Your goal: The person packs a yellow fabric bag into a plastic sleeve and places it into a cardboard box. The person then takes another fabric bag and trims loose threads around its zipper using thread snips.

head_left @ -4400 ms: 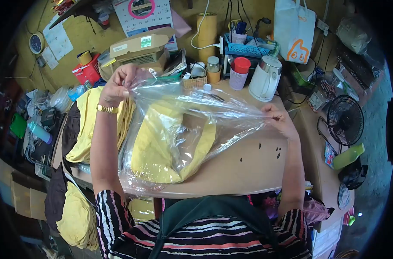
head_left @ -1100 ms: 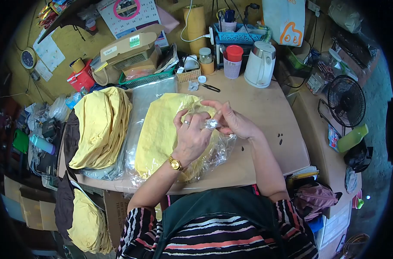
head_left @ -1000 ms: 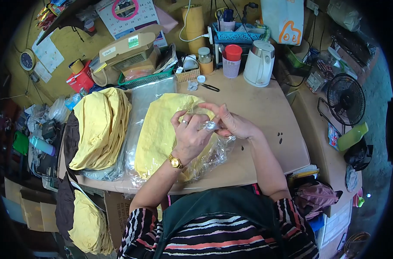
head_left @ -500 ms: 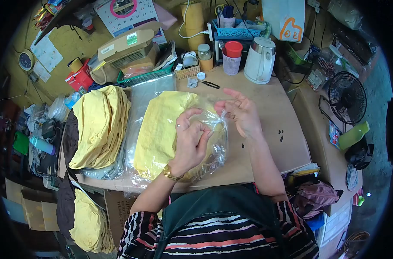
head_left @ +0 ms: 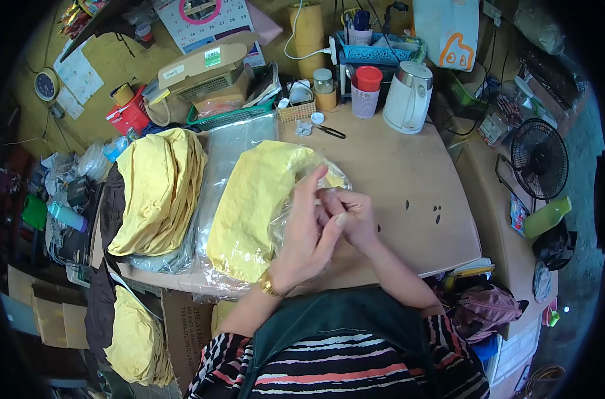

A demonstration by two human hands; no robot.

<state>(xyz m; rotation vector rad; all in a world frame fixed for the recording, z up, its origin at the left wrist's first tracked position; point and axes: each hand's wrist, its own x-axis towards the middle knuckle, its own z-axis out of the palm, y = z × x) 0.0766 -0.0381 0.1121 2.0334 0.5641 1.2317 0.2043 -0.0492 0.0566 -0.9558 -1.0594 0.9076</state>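
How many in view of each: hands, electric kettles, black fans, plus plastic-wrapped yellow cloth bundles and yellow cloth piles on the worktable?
Hands: 2 (left hand, right hand)
Plastic-wrapped yellow cloth bundle: 1
Yellow cloth pile: 1
Electric kettle: 1
Black fan: 1
Total: 6

The tan surface [head_left: 415, 233] carries clear plastic [head_left: 232, 143], a bagged yellow cloth [head_left: 246, 203], a white kettle [head_left: 402, 103], a black tool [head_left: 333, 132] and a white cap [head_left: 317, 118].

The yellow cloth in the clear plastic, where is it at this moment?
In the head view, the yellow cloth lies on the table just left of centre, between the yellow pile and the left hand, which partly covers it.
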